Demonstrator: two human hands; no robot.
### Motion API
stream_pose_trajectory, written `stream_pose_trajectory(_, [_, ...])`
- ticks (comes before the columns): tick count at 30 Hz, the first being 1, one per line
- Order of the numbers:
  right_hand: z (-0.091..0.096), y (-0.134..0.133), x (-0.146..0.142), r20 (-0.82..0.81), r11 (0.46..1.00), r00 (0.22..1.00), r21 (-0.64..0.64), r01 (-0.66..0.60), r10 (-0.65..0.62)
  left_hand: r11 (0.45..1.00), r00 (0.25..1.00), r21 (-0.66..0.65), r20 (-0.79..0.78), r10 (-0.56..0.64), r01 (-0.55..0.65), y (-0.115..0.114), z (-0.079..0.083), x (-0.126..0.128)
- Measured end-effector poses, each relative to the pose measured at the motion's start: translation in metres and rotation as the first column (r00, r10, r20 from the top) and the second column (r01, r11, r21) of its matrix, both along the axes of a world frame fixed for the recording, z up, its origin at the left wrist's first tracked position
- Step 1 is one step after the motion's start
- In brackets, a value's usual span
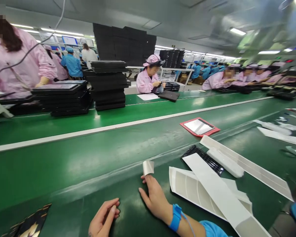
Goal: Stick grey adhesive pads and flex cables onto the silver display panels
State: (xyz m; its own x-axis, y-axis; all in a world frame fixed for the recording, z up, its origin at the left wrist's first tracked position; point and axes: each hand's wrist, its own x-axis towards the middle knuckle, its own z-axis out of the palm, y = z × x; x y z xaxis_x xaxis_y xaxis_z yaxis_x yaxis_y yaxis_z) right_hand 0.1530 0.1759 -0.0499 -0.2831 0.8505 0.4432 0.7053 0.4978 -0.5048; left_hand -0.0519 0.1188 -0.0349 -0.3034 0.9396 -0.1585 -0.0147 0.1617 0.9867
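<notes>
On the green conveyor tabletop (71, 171), a long folded white card liner (212, 187) lies angled just right of the person's hands. The right hand (155, 197), wearing a blue wrist strap (175, 217), pinches a small curled white strip (148, 168) at its fingertips, its long axis upright, no writing legible. The left hand (105, 217) lies loosely curled, holding nothing.

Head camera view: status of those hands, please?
Right hand pinching small white strip. Left hand empty on green conveyor belt. White card sheets beside right hand.
</notes>
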Motion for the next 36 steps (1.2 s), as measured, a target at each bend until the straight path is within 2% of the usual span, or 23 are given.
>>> stream_pose_trajectory(3, [0.005,0.001,0.000,-0.035,0.999,0.999,-0.038,-0.036,0.035,0.998,0.998,0.020,-0.034,-0.053,0.053,0.000,0.000,-0.001])
stream_pose_trajectory(7, [0.008,0.001,-0.001,-0.060,0.998,0.997,-0.007,-0.057,0.057,0.996,0.998,0.085,-0.057,0.026,-0.021,-0.004,0.000,0.004])
stream_pose_trajectory(13, [0.018,-0.002,-0.003,-0.188,0.990,0.972,0.031,-0.138,0.141,0.992,0.998,0.127,-0.064,0.015,-0.007,-0.005,0.000,0.007])
stream_pose_trajectory(17, [0.027,-0.004,-0.002,-0.249,0.987,0.961,0.129,-0.093,0.123,0.992,0.998,0.124,-0.069,-0.006,0.015,-0.005,-0.001,0.005])
stream_pose_trajectory(23, [0.029,-0.007,0.003,-0.293,0.943,0.956,0.324,0.078,0.022,0.991,0.997,0.125,-0.071,-0.030,0.039,-0.005,-0.003,0.003])
stream_pose_trajectory(29, [0.024,-0.008,0.005,-0.228,0.935,0.974,0.346,0.074,0.007,0.991,0.998,0.135,-0.055,-0.012,0.020,-0.005,-0.005,0.005])
stream_pose_trajectory(36, [0.025,-0.010,0.003,-0.240,0.929,0.970,0.367,0.055,0.037,0.992,0.995,0.121,-0.091,-0.026,0.037,-0.006,-0.003,0.004])
